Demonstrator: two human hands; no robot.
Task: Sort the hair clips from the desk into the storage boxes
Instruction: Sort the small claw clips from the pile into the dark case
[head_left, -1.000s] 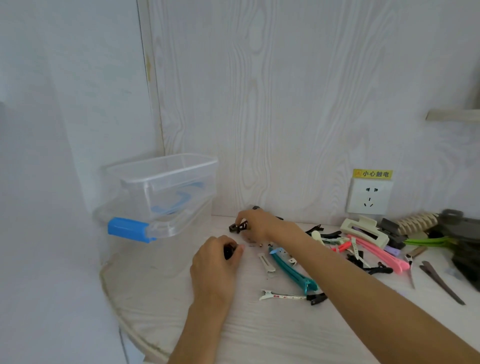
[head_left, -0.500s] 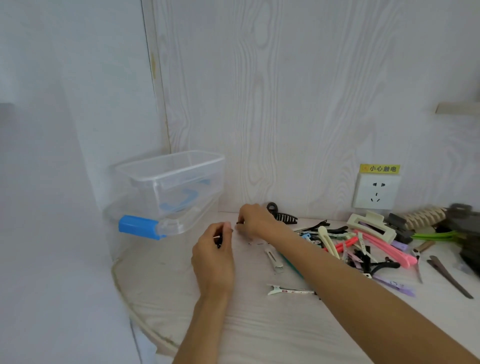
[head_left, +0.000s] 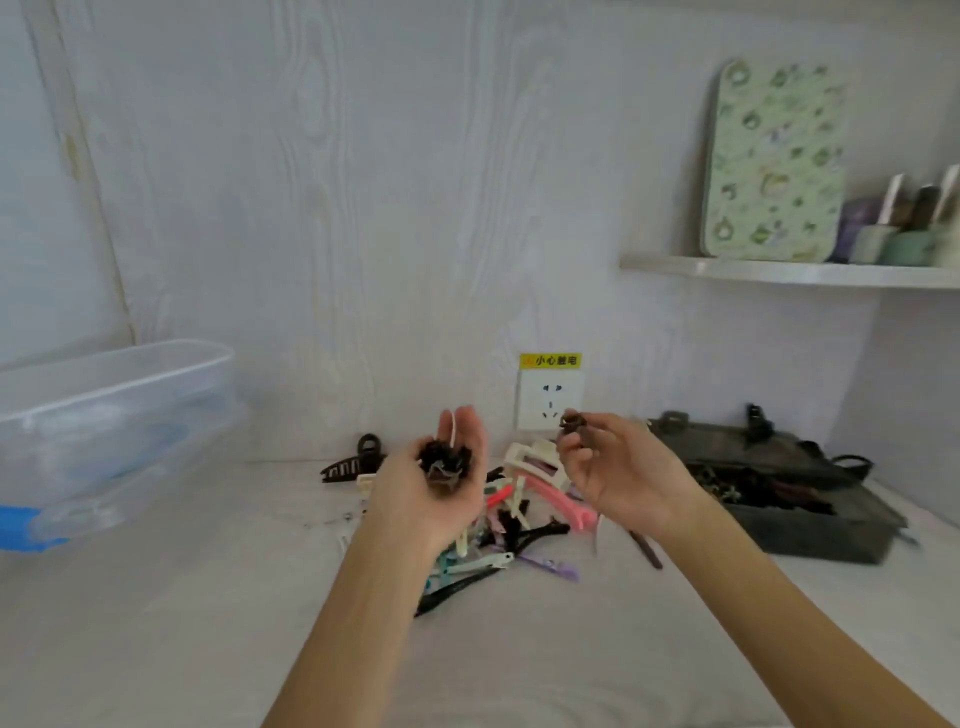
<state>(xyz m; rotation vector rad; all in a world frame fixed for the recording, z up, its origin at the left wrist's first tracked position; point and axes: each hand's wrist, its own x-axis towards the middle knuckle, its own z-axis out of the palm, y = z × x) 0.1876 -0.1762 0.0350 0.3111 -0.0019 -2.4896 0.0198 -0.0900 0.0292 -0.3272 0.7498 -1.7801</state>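
Left hand (head_left: 441, 483) is raised palm-up above the surface (head_left: 182, 623), fingers cupped round a cluster of small dark clips (head_left: 445, 464); a thin white piece stands up from the cluster beside the fingers. Right hand (head_left: 618, 467) is also raised, thumb and fingertips pinching one small dark clip (head_left: 571, 420) at its top; the remaining fingers hang loosely curled.

Below and between the hands lies the unsorted pile (head_left: 511, 525) on the surface; it holds a cream claw clip (head_left: 532, 457), a long pink clip (head_left: 556, 501), a purple clip (head_left: 553, 565), a long black clip (head_left: 457, 590) and several pale slim ones, overlapping. A dark comb clip (head_left: 353, 465) lies apart, near the wall. To the right stands a dark box (head_left: 810, 525) with dark clips inside; to the far left, two stacked clear boxes (head_left: 104, 415) with a blue latch (head_left: 21, 527), well apart from the hands.

Handling, as a judgement: the small clips look light, rigid and plastic, with spring jaws and teeth; they are apt to snag on one another and spill from an open palm if it tilts. The single clip is best held at its pinch tabs, as now; long clips are best taken mid-body; the claw clip by its handles. The dark clips in hand appear to match the contents of the dark box; that seems their likely destination.

Beyond: a wall socket (head_left: 549, 402) with a yellow label above, and a shelf (head_left: 779, 273) bearing a green patterned board (head_left: 774, 161) and small bottles.
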